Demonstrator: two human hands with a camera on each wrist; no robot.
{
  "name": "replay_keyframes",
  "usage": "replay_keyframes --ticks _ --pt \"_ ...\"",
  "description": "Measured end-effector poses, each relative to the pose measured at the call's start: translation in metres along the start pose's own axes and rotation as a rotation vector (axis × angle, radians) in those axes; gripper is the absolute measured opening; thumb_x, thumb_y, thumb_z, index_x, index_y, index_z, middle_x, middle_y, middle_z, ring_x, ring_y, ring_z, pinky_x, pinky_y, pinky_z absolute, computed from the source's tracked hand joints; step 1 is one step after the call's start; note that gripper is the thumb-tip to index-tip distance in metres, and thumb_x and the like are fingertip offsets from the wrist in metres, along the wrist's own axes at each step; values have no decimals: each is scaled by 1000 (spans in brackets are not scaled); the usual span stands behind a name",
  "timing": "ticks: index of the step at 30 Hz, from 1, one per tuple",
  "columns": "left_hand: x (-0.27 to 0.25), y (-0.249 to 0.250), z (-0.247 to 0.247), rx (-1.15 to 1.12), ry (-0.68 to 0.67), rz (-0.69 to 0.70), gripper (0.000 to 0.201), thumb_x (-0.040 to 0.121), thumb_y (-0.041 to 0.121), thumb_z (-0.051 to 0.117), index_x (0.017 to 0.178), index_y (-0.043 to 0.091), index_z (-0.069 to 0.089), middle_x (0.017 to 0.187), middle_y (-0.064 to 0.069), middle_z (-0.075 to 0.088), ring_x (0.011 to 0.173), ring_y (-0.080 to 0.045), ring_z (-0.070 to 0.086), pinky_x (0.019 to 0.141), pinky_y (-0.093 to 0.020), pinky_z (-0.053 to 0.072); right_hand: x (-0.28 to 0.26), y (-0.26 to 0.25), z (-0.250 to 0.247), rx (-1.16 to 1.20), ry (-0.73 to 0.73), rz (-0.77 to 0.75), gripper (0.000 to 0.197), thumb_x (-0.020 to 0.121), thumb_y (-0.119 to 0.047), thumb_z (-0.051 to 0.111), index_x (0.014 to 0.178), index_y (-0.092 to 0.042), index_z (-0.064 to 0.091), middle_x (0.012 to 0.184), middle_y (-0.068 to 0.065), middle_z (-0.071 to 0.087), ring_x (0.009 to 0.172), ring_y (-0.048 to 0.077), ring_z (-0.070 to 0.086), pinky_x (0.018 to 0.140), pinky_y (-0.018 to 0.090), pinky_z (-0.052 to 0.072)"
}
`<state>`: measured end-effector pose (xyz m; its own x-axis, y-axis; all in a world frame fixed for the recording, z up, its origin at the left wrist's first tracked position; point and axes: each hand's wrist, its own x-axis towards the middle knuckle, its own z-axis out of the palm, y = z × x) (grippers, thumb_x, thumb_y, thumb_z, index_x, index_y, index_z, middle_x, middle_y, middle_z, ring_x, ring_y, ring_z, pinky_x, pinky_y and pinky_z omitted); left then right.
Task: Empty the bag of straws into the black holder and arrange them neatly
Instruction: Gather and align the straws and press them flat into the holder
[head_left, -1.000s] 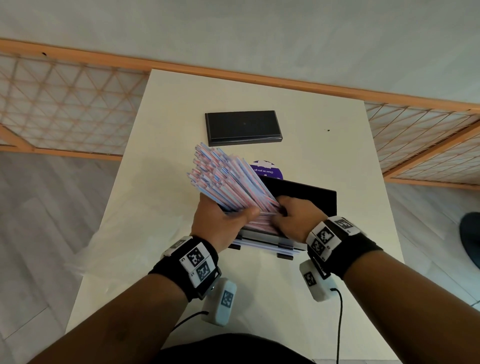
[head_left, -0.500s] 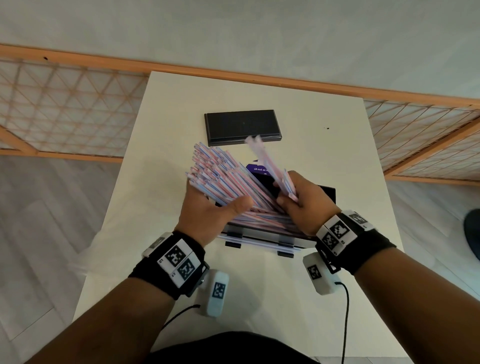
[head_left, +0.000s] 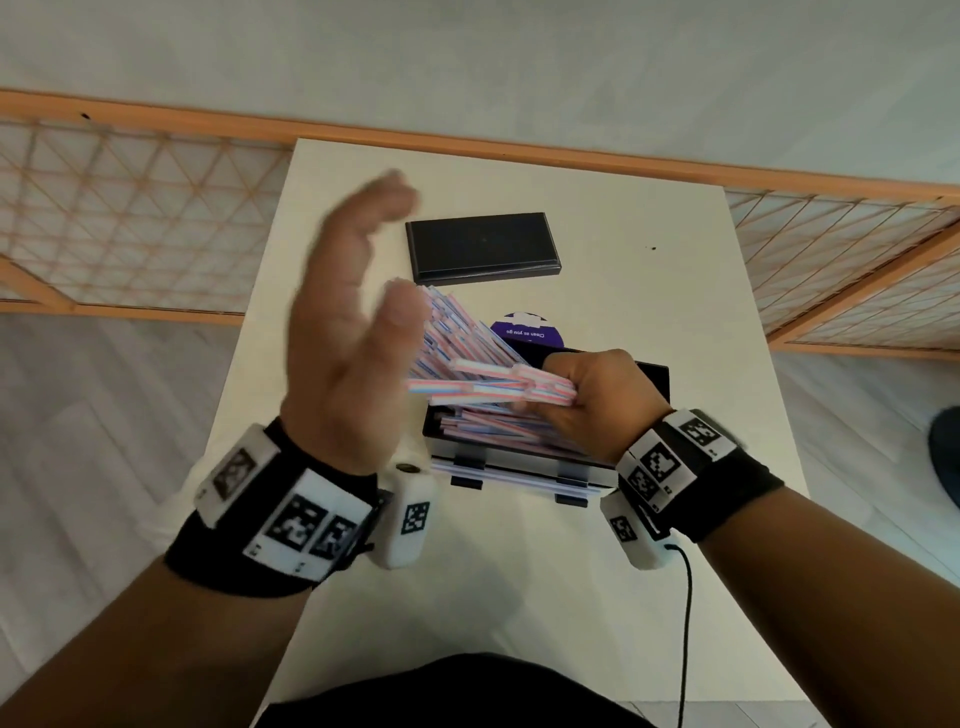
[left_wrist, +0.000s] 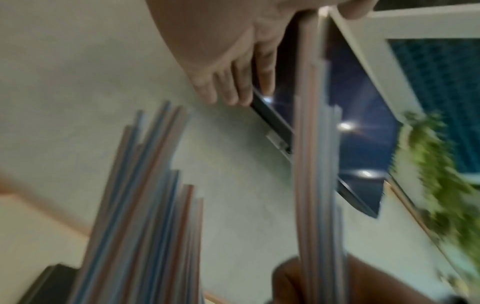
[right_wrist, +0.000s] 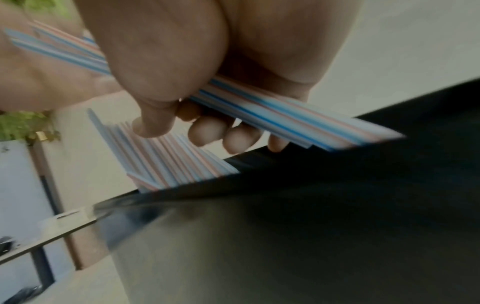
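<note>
My right hand (head_left: 597, 400) grips a small bundle of pink, blue and white striped straws (head_left: 493, 387), held level above the black holder (head_left: 657, 371). In the right wrist view my thumb and fingers curl round this bundle (right_wrist: 259, 111). Many more straws (head_left: 457, 332) stand fanned in the holder, leaning to the far left. My left hand (head_left: 353, 312) is raised and open, blurred, with straight fingers (left_wrist: 233, 82). Its palm is at the left ends of the held bundle (left_wrist: 314, 164).
A flat black lid (head_left: 483, 247) lies on the white table (head_left: 649, 291) beyond the holder. A purple round disc (head_left: 527, 330) shows just behind the straws. A black cable (head_left: 685, 597) runs from my right wrist. A wooden lattice rail (head_left: 130, 218) borders the table.
My left hand has let go of the fanned straws and risen, open. My right hand has pulled a small bundle out and turned it level above the holder.
</note>
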<state>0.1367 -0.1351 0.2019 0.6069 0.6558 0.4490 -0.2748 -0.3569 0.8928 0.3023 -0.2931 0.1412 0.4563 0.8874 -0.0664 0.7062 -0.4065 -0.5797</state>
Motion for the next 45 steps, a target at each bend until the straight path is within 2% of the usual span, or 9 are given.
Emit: replay_keyframes --ticks 6,12,16,22,26,31,36,41,45 --pt "-15 4 38 366 -426 132 54 101 44 44 115 -1 69 132 -15 61 132 -23 52 109 -37 41 6 -38 2 -196 2 -156 35 76 -47 31 74 -22 56 69 -2 62 63 23 59 52 30 42" --pt "-12 -14 44 529 -251 258 11 91 11 69 84 4 73 82 -6 72 77 -23 66 73 -32 51 7 -44 16 -328 61 -101 65 72 -55 18 87 -14 66 69 5 66 62 31 60 55 29 33" --pt "-15 -14 36 587 -94 277 12 87 7 72 91 -4 68 90 -12 68 83 -28 62 81 -26 47 0 -39 23 -239 62 12 65 69 -71 28 89 -19 61 73 3 65 65 31 62 58 37 51" --pt "-2 -4 -1 554 154 283 35 86 10 66 106 -16 54 107 -16 53 101 -23 52 89 -29 41 -13 -17 33 -210 -18 36 79 60 -90 45 101 -22 49 96 -7 46 90 18 47 80 36 48" --pt "-5 -19 -5 309 319 -90 58 81 36 64 125 3 46 124 -3 46 113 -13 49 95 -25 39 -20 4 25 -211 -10 190 92 56 -95 40 109 -20 48 105 -3 51 99 20 50 86 36 48" --pt "-25 -52 19 -323 478 -613 59 63 52 72 104 15 53 99 -3 57 93 -14 56 91 -36 46 -22 15 28 -341 -273 311 116 57 -100 9 138 -22 40 129 3 57 119 28 54 102 44 43" --pt "-33 -62 41 -401 239 -593 63 69 62 80 107 16 60 106 -8 65 105 -27 62 103 -56 45 -17 11 26 -389 -205 337 93 71 -88 13 123 -20 50 121 6 51 115 32 48 95 46 45" --pt "-27 -58 47 -336 193 -553 77 68 55 81 120 6 52 105 -5 64 97 -18 64 91 -37 51 -4 19 33 -189 -281 488 96 61 -89 26 127 -22 46 125 10 57 116 35 54 101 47 44" --pt "-27 -62 47 -424 150 -571 85 65 38 88 126 -5 48 104 -10 63 97 -26 64 90 -44 53 3 20 30 -108 -269 440 65 77 -68 57 124 -24 51 117 5 54 110 28 56 99 39 45"
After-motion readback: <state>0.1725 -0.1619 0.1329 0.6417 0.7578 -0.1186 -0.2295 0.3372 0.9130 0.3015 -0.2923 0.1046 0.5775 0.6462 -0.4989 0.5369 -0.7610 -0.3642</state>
